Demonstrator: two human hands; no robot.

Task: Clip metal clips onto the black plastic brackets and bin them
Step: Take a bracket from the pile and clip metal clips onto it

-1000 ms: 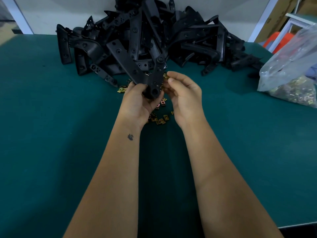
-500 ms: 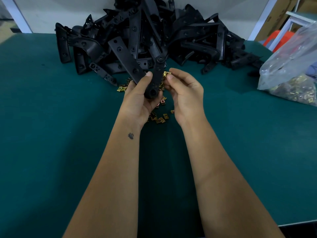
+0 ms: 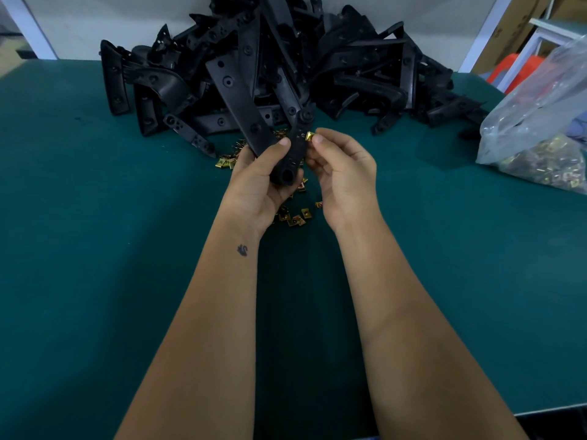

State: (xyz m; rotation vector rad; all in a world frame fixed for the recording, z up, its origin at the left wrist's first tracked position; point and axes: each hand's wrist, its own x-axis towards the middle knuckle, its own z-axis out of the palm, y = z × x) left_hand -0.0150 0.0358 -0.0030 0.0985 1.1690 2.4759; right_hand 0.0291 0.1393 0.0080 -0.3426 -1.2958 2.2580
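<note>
At frame centre my left hand point(image 3: 257, 182) grips the black bracket point(image 3: 254, 122); I judge it rigid and light, best held at its lower end. My right hand point(image 3: 341, 173) pinches a small, likely slippery brass clip point(image 3: 309, 135) against its edge. Since half a second ago the clip sits closer to the bracket.

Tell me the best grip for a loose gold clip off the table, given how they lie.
Judging by how the right hand pinches the gold clip by its closed end, open mouth toward the bracket: pinch a loose clip across its flat faces, coming from above. They lie flat on the table.
</note>
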